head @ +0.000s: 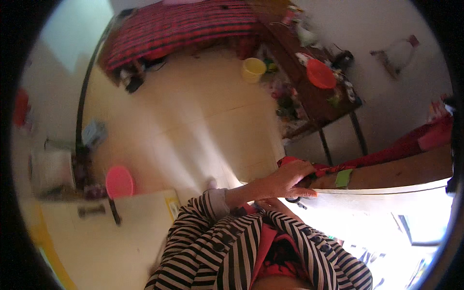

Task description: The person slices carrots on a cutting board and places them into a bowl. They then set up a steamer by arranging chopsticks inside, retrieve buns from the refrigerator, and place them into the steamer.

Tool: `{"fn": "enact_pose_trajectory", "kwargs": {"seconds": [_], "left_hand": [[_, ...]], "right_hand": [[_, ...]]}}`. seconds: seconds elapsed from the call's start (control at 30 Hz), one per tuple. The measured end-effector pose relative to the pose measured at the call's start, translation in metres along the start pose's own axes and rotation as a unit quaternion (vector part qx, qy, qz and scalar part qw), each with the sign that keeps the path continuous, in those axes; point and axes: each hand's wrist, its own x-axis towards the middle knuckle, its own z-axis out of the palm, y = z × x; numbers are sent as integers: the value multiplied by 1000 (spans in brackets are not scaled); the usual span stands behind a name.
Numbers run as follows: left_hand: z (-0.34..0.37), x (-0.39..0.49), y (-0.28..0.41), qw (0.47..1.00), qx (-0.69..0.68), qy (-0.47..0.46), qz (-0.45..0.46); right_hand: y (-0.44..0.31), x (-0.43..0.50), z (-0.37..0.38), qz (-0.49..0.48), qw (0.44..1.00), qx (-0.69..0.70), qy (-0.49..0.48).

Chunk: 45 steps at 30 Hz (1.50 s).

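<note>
My left hand (295,177) reaches across my body and grips the edge of a brown door (398,168), fingers on the room side and thumb on the bright side. Red cloth (395,145) hangs along the door, and a green strip (343,178) is stuck to it near my hand. Just below the thumb is a dark metal latch or key (299,203). Close to my chest, my right hand (270,204) is partly hidden behind the left wrist; its fingers cannot be made out.
A bed with a red-and-black checked cover (181,27) stands across the room. At right, a brown table (290,54) carries a red basin (320,74); a yellow bucket (253,70) sits beside it. Left are a pink tub (119,181) and a blue object (94,133). Strong daylight enters lower right.
</note>
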Motion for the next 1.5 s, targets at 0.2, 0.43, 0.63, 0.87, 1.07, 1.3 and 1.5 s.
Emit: {"fn": "enact_pose_trajectory", "kwargs": {"seconds": [0.2, 0.43, 0.63, 0.87, 1.07, 1.3, 1.5], "left_hand": [[-19, 8, -6, 989, 4, -148, 18], [-23, 21, -15, 964, -24, -262, 42], [-28, 37, -22, 917, -46, -366, 153], [-21, 50, -34, 864, -144, -407, 260], [-18, 42, -26, 805, -215, -490, 254], [0, 36, -37, 675, -241, -665, 209], [13, 118, -76, 714, -324, -604, 145]], "right_hand": [[-26, 34, 26, -31, 995, 51, 75], [-32, 63, 18, -60, 979, 100, 166], [-37, 87, 31, -56, 927, 168, 329], [-3, 74, 95, 7, 767, 302, 566], [39, 33, 150, 67, 566, 395, 721], [60, 47, 162, 47, 435, 427, 791], [42, 76, 122, -2, 434, 412, 802]]}}
